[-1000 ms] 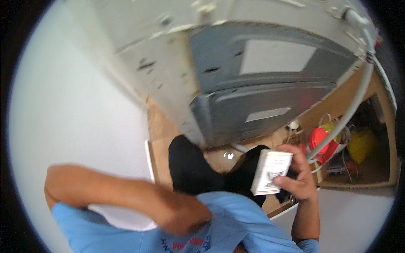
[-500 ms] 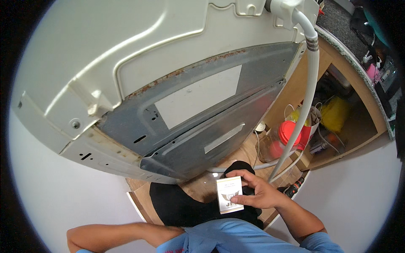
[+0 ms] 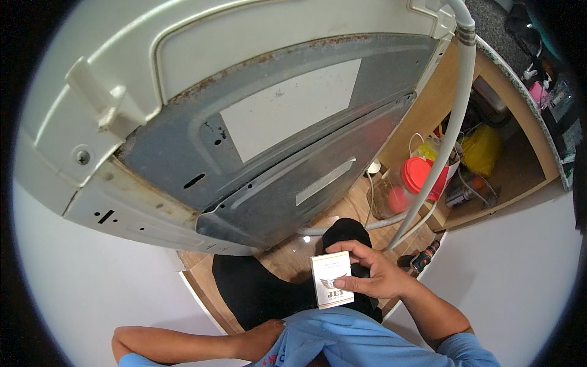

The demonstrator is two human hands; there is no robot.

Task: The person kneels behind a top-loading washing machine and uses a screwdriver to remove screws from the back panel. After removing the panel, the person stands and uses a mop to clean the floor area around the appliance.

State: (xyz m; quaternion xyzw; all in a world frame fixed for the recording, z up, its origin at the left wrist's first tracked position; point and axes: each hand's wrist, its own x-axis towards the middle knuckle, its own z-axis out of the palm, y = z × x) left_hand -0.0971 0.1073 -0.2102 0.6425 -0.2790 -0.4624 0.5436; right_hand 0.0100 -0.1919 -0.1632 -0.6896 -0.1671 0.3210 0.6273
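My right hand (image 3: pixel 379 275) grips a white cigarette pack (image 3: pixel 332 281) with gold edging and a winged emblem. The thumb lies across its front, and the fingers are behind it and along its top edge. It is held over my black-trousered lap. My left hand (image 3: pixel 267 338) rests at the waist against my blue shirt (image 3: pixel 333 342); its fingers are hidden by the cloth. Ahead stands the back of a white appliance (image 3: pixel 202 55) with a grey metal panel (image 3: pixel 177 156), rusty along its upper edge. Neither hand touches it.
A grey hose (image 3: pixel 460 104) hangs down at the right. Behind it stand a clear jar with a red lid (image 3: pixel 416 174) and an open wooden cabinet (image 3: pixel 526 147) holding a yellow bag (image 3: pixel 482 150). An orange-and-black tool (image 3: pixel 425 257) lies on the floor beside the white wall (image 3: pixel 489 281).
My left hand has shifted slightly right and more of its back shows at the shirt. The view has tilted downward a little. The pack stays in my right hand.
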